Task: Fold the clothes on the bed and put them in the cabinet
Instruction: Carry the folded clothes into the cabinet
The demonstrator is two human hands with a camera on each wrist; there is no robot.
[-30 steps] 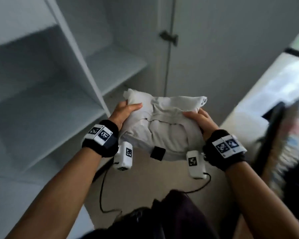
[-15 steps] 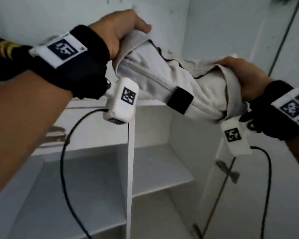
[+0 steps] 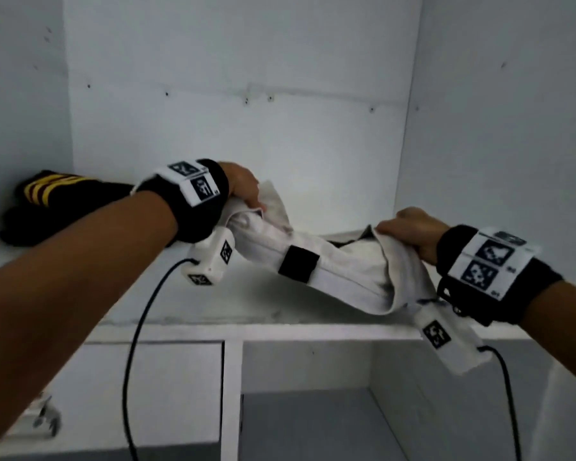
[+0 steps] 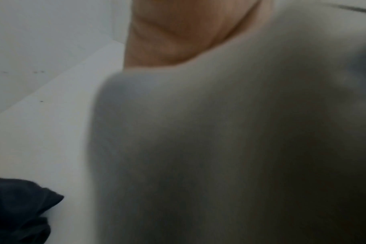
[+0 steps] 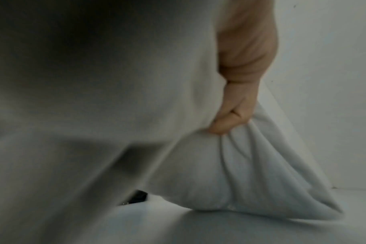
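A folded white garment [image 3: 340, 271] with a black tab on its edge hangs between both hands just above the cabinet's upper shelf [image 3: 246, 304]. My left hand [image 3: 243, 188] grips its left end, raised higher. My right hand [image 3: 409, 231] grips the right end, lower, close to the shelf. In the right wrist view my fingers [image 5: 232, 120] pinch a bunch of the white cloth [image 5: 251, 178], whose bottom touches the shelf. In the left wrist view the blurred cloth [image 4: 219, 148] fills most of the frame under my palm [image 4: 178, 33].
A folded black garment with yellow stripes [image 3: 47, 207] lies at the left end of the same shelf, and shows as dark cloth [image 4: 17, 211] in the left wrist view. White cabinet walls close in behind and on both sides. Lower compartments [image 3: 313, 410] sit beneath, split by a divider.
The white garment has gone from chest height in front of the cabinet up to the upper shelf. Over the last half second both hands carried it further in and lower.
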